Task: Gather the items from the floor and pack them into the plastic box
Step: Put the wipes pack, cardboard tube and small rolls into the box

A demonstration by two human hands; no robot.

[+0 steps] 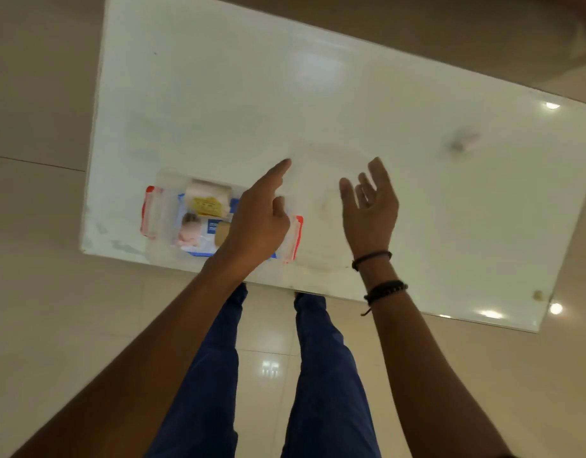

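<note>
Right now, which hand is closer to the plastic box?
The left hand: it hovers over the right end of the plastic box, covering part of it. The right hand is open, off to the box's right, over the bare white table.

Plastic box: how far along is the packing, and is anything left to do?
The plastic box sits on the white table with a wipes pack and a yellow-labelled packet already inside. Both hands are empty: the left hand hovers over the box, the right hand is open beside it. No lid is clearly visible. A small pale object still lies on the table; the visible floor shows no items.
</note>
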